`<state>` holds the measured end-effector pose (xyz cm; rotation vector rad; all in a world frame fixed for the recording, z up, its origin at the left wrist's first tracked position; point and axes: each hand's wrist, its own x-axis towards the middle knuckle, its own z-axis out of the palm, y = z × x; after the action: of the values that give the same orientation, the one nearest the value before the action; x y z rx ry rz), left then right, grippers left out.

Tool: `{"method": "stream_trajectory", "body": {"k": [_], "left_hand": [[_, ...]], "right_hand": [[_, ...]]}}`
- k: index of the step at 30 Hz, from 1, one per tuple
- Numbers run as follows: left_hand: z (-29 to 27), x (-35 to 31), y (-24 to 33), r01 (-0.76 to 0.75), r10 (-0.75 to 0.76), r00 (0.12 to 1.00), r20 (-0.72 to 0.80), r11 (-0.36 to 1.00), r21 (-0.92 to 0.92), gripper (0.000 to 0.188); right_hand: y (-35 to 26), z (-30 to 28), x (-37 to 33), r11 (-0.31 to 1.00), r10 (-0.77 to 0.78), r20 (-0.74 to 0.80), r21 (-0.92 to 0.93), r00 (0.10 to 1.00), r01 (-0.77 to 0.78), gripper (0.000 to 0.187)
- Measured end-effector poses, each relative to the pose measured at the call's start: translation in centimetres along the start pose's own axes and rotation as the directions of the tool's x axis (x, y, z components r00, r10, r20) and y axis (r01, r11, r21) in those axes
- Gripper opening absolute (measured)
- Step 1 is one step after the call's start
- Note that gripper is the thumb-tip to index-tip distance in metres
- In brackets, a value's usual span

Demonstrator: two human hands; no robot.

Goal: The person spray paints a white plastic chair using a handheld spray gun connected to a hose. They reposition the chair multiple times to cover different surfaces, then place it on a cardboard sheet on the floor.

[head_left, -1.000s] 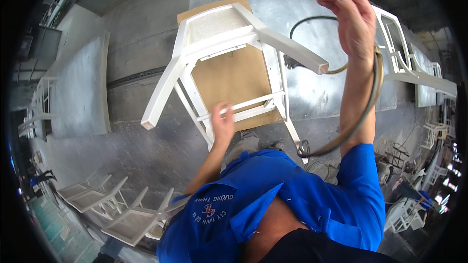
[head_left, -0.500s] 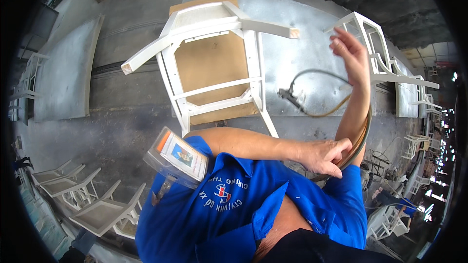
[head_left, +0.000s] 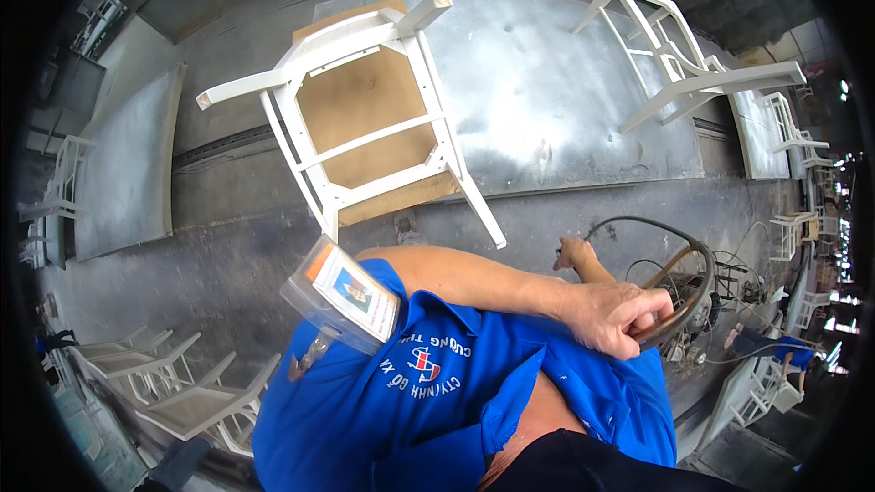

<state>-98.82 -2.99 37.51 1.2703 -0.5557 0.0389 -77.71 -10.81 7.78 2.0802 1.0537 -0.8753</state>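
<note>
My left hand (head_left: 615, 317) is closed around a looped dark and brown hose (head_left: 709, 264) in front of my chest. My right hand (head_left: 576, 253) is lower and beyond it, its fingers curled where the hose's far end meets them. A small dark bit shows at those fingers, probably the hose's metal end piece, mostly hidden by the hand. Ahead to the left, apart from both hands, a white wooden chair (head_left: 369, 146) rests upside down, legs outward, over a brown board (head_left: 360, 96).
The board lies on a wide grey metal-topped table (head_left: 547, 82). Another white chair (head_left: 670, 55) stands at its right end. More white chairs (head_left: 196, 392) line the lower left. At right are a tangle of hoses and equipment (head_left: 702, 310) and another person (head_left: 793, 353).
My right hand has come down from its raised position to the hose's end, which was hanging with a dark metal fitting. My left hand keeps its hold. The view has shifted.
</note>
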Motion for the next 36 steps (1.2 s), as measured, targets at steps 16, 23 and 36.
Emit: {"method": "stream_trajectory", "body": {"k": [16, 23, 36], "left_hand": [[3.9, 1.3, -1.0, -0.084, 0.081, 0.996, 0.027, 0.989, 0.120, 0.046], [2.7, -2.2, -1.0, -0.011, -0.003, 0.998, 0.058, 0.972, 0.235, 0.052], [-4.3, -30.6, -6.9, 0.479, -0.172, 0.721, -0.671, 0.823, 0.305, 0.033]], "right_hand": [[9.1, -1.2, 2.9, 0.613, 0.253, 0.104, 0.752, 0.962, -0.242, 0.043], [7.2, -22.6, 0.0, -0.052, 0.270, -0.427, 0.889, 0.863, 0.456, 0.046], [-23.8, -49.3, -33.3, -0.158, 0.156, -0.967, -0.224, -0.200, 0.962, 0.064]]}}
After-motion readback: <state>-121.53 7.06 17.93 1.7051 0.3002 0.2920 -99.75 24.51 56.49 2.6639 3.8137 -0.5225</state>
